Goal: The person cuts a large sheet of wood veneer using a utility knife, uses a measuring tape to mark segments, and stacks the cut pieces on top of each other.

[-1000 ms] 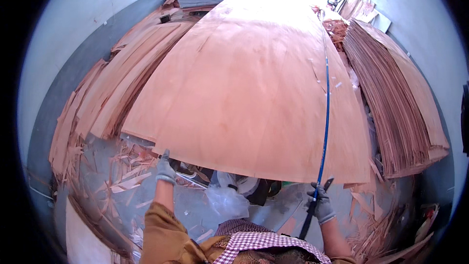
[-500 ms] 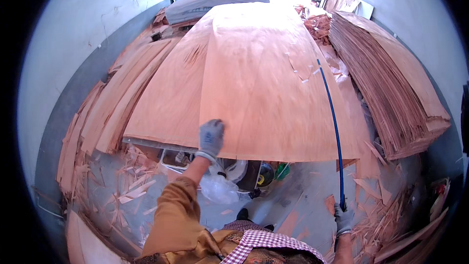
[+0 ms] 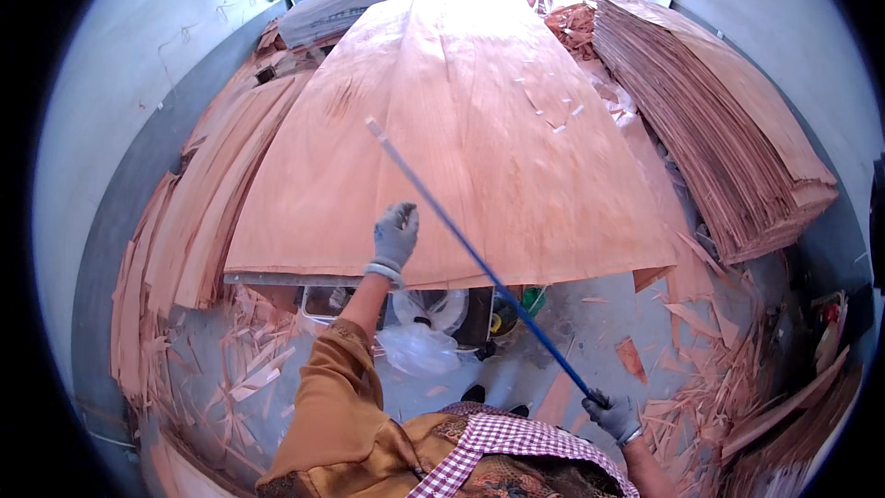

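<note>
This is a workshop for wood veneer: a broad thin wood sheet fills the centre, a tall stack of sheets stands at two o'clock, and more loose sheets lie towards nine. Splintered scraps litter the grey floor at four and eight o'clock, beside plain painted walls.

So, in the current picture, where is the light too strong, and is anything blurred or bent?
Head view: glare bleaches the far end of the wood sheet; head view: the blue pole looks blurred toward its far tip, perhaps by motion; head view: the fisheye lens curves the left wall's grey band, and the corners go black.
</note>
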Demonstrator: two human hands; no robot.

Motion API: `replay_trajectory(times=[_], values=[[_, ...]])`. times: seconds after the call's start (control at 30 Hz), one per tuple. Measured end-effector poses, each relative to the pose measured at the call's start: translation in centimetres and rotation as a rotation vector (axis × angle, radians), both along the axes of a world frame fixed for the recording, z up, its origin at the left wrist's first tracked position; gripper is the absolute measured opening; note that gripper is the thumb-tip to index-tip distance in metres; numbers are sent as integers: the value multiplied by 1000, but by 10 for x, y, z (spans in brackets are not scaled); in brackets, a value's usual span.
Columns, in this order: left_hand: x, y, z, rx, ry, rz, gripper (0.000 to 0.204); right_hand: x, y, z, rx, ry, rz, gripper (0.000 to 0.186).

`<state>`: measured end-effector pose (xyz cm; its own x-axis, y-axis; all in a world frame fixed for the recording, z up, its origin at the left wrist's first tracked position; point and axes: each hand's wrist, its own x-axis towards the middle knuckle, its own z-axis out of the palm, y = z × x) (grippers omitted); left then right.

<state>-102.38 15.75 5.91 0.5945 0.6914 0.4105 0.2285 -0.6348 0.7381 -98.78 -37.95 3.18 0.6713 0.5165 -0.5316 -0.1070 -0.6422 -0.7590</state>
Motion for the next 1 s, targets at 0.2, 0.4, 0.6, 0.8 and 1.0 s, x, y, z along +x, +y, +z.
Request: replay_trajectory(times=[0.2, 0.4, 0.6, 0.8, 1.0], values=[[0, 19, -4, 178, 666, 502, 58, -11, 35, 40, -187, 10, 201, 38], [-9, 72, -16, -934, 383, -64, 98, -7, 23, -5, -13, 93, 185, 37], [32, 52, -8, -294, 997, 488, 107, -5, 12, -8, -33, -396, 543, 25], [38, 49, -30, -364, 1076, 241, 69, 23, -42, -47, 168, -100, 436, 23], [14, 62, -8, -769, 197, 101, 36, 60, -49, -67, -21, 17, 533, 35]])
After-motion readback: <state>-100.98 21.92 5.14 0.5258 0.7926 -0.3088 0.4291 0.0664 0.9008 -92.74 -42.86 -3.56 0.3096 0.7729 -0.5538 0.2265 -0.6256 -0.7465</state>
